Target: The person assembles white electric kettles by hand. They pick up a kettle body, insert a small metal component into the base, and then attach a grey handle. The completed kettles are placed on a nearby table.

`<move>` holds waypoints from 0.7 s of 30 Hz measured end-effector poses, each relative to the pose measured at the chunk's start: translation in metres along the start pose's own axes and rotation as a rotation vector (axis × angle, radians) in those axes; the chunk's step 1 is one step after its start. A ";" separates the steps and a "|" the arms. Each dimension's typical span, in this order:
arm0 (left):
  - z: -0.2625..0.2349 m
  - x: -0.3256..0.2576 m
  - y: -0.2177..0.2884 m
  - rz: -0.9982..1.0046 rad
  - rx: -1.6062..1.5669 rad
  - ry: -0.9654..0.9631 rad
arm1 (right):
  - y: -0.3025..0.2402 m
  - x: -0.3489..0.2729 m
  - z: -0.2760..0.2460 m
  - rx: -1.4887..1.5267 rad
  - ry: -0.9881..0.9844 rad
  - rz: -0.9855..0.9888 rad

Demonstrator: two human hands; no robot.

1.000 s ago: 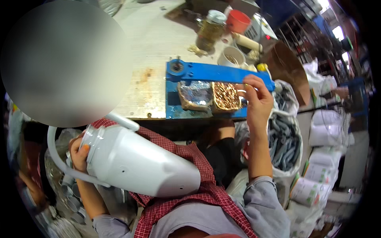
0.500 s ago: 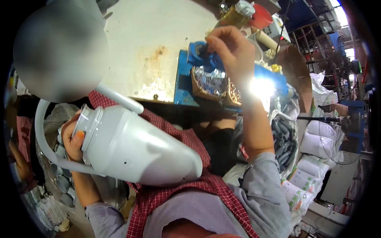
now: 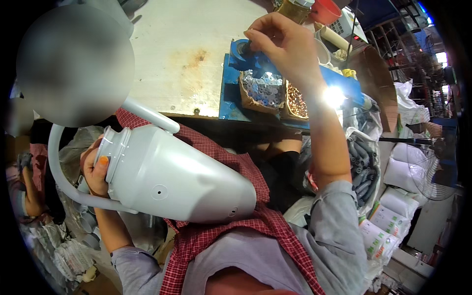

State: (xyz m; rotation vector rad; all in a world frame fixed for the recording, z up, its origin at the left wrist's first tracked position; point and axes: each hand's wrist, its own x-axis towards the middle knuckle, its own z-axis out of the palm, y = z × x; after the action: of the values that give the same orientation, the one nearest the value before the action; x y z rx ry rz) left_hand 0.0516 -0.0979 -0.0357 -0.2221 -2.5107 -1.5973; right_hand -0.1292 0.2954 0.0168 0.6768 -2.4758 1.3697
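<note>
On my lap lies a large grey plastic can [image 3: 191, 172] with a hooped handle, its neck towards the left and its base towards the right. My left hand [image 3: 96, 172] is closed round the neck, thumb on the outside. Two small holes show in the can's side. Over the bench, my right hand [image 3: 287, 46] is raised with thumb and forefinger pinched beside a blue metal fixture [image 3: 241, 54]. Anything between those fingertips is too small to tell. Below that hand are a box of small grey washers [image 3: 263, 93] and a box of copper-coloured pieces [image 3: 295, 98].
A pale worktop [image 3: 172, 59] spreads ahead, with a bright lamp [image 3: 334, 96] at its right. A sack of grey tubular parts [image 3: 361, 169] stands to my right. Behind are a red bowl [image 3: 327, 11] and a jar [image 3: 295, 10]. At far left, another person's arm [image 3: 32, 191] shows.
My right hand has shifted slightly left and up beside the blue fixture, still pinched. The can has turned slightly, and its lower hole shows more plainly. My left hand keeps its grip.
</note>
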 end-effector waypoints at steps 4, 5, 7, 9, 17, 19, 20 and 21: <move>-0.005 -0.010 0.001 0.016 0.053 0.043 | 0.007 -0.005 0.008 0.004 0.025 -0.028; -0.005 -0.013 0.000 0.025 0.052 0.083 | 0.008 -0.008 0.011 0.082 0.044 -0.010; -0.005 -0.019 -0.003 0.038 0.049 0.163 | 0.006 -0.009 0.013 0.211 0.091 0.020; -0.014 -0.025 0.001 -0.084 0.013 0.090 | 0.002 -0.006 0.011 0.312 0.148 0.046; -0.005 -0.027 -0.006 0.000 0.067 0.252 | 0.010 -0.005 0.006 0.273 0.041 0.017; -0.010 -0.027 -0.008 -0.036 0.055 0.200 | 0.014 -0.006 0.006 0.264 0.051 0.014; -0.013 -0.028 -0.009 -0.059 0.046 0.170 | 0.015 -0.006 0.006 0.271 0.051 0.019; -0.015 -0.029 -0.010 -0.083 0.037 0.141 | 0.015 -0.006 0.007 0.278 0.051 0.023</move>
State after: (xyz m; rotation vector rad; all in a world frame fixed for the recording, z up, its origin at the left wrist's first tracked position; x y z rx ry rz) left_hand 0.0784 -0.1170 -0.0438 -0.0011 -2.4689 -1.5361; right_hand -0.1313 0.2987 -0.0007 0.6599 -2.2828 1.7367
